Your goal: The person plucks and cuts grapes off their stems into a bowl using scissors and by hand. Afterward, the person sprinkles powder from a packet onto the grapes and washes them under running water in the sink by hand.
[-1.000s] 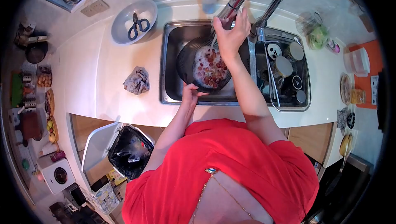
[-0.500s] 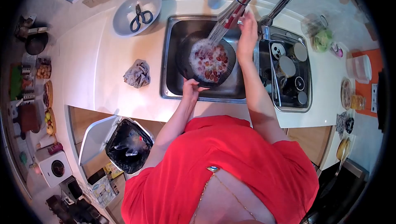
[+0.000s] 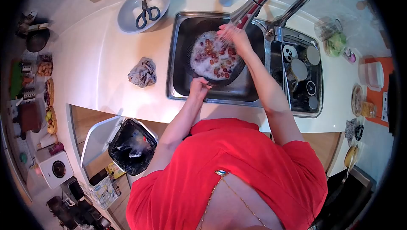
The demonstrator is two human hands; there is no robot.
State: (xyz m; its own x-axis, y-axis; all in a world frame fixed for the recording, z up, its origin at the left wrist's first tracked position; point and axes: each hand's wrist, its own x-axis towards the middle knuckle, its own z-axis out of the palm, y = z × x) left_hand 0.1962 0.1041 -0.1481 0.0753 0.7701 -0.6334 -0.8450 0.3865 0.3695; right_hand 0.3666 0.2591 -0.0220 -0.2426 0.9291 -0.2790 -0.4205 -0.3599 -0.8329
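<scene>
A dark bowl [image 3: 212,81] in the left sink basin holds red grapes [image 3: 214,58] in foamy water. My left hand [image 3: 199,87] grips the bowl's near rim. Water sprays down from the faucet head [image 3: 247,13] onto the grapes. My right hand [image 3: 234,36] is in the spray over the bowl's right side, its fingers blurred by water and motion; whether it touches the grapes is unclear.
Scissors [image 3: 148,14] lie in a white bowl [image 3: 126,18] at the back left. A crumpled cloth [image 3: 142,72] is left of the sink [image 3: 172,77]. Cups [image 3: 299,69] stand in the right basin. An open bin [image 3: 132,146] is below the counter.
My right hand has moved from beside the faucet head down and left into the spray over the bowl. My left hand still holds the rim. The view has shifted slightly.
</scene>
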